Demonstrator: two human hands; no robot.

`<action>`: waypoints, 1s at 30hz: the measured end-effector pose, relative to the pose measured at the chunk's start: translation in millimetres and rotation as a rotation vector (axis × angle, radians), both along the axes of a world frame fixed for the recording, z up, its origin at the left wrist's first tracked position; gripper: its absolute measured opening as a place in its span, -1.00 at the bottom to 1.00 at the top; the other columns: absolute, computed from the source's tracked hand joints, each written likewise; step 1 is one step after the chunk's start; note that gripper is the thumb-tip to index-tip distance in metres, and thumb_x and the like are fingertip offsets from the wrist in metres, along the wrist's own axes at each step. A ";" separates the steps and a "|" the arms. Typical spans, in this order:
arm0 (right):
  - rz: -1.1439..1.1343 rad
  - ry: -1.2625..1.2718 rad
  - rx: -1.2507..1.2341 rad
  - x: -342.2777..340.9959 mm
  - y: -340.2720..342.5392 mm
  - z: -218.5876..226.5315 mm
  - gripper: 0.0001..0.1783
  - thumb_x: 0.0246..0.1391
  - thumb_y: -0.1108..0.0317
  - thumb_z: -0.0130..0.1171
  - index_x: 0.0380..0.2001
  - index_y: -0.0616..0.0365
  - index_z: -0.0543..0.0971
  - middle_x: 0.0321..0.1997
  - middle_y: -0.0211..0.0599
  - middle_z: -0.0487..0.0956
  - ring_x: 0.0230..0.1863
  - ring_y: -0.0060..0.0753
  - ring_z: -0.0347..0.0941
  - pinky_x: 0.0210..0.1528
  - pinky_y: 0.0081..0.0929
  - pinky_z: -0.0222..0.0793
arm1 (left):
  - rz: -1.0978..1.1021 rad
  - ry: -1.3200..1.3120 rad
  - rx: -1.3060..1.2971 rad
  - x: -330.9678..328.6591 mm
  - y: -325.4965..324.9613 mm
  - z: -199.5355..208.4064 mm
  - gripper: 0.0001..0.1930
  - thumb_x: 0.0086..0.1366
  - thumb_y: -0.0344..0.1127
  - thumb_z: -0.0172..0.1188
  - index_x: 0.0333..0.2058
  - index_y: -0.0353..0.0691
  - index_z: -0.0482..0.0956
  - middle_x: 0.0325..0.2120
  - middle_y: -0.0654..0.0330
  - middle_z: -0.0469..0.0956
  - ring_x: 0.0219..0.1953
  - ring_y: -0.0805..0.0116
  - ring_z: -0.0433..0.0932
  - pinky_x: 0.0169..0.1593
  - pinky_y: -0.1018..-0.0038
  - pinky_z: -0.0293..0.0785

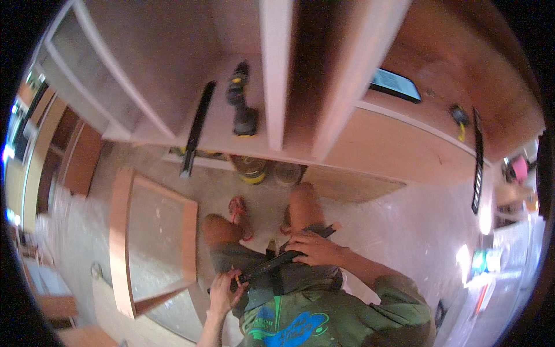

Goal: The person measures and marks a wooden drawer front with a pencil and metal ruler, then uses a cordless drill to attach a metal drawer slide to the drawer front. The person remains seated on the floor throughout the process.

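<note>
A long black drawer slide [272, 264] lies slantwise across my lap. My left hand [224, 294] is closed at its lower left end, and a small orange-yellow thing I cannot make out shows between the fingers. Over the upper right part of the slide, my right hand [315, 248] is wrapped round it, its fingertips partly hidden. On the cabinet's bottom panel [222, 127] in front of me rests a cordless drill [238, 101]. Left of the drill, a second black drawer slide [198, 127] sticks out past the panel's front edge.
An open wooden box frame [121, 246] stands on the floor at my left. Buckets [250, 170] sit under the cabinet. In the right compartment are a phone-like device [398, 85] and a tape measure [460, 114]. Another black slide [477, 162] juts out at far right.
</note>
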State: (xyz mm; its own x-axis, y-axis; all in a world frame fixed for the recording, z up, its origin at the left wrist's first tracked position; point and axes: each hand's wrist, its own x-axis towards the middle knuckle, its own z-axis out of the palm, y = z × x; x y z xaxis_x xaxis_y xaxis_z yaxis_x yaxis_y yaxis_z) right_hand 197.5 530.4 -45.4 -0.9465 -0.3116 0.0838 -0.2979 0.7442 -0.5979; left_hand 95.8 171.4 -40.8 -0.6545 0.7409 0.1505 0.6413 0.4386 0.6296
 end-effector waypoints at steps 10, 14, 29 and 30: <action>-0.062 -0.296 -0.061 -10.5 -8.3 40.7 -0.32 0.07 -0.05 0.42 0.20 0.02 0.56 0.24 -0.13 0.50 0.34 0.00 0.37 0.37 -0.09 0.30 | -0.008 -0.030 0.013 -1.7 -4.0 11.9 -0.54 0.21 -0.21 0.44 0.04 -0.21 0.54 -0.21 0.05 0.63 -0.21 -0.01 0.57 -0.13 0.15 0.56; -0.174 -0.410 -0.099 -17.8 -10.2 54.8 -0.27 0.08 -0.11 0.42 0.24 -0.02 0.53 0.28 -0.10 0.49 0.36 0.06 0.36 0.37 -0.06 0.30 | -0.009 -0.018 0.030 1.3 -7.1 11.6 -0.52 0.21 -0.21 0.44 0.06 -0.19 0.55 -0.24 0.07 0.63 -0.20 0.01 0.57 -0.11 0.17 0.56; -0.602 0.119 -0.443 -109.9 14.4 123.8 -0.62 0.18 0.33 0.38 0.04 0.16 0.58 0.01 -0.29 0.58 0.09 -0.26 0.51 0.29 -0.28 0.38 | 0.283 -0.021 0.133 16.3 -39.8 19.0 -0.55 0.19 -0.26 0.41 0.04 -0.22 0.57 -0.24 0.05 0.62 -0.28 0.03 0.53 -0.18 0.19 0.52; -0.582 0.169 -0.462 -112.9 16.6 118.2 -0.64 0.18 0.36 0.37 0.02 0.18 0.58 -0.01 -0.29 0.57 0.07 -0.27 0.51 0.27 -0.29 0.38 | 0.317 0.028 0.127 17.3 -43.5 20.0 -0.56 0.19 -0.27 0.39 0.04 -0.23 0.57 -0.26 0.06 0.61 -0.29 0.03 0.53 -0.17 0.18 0.52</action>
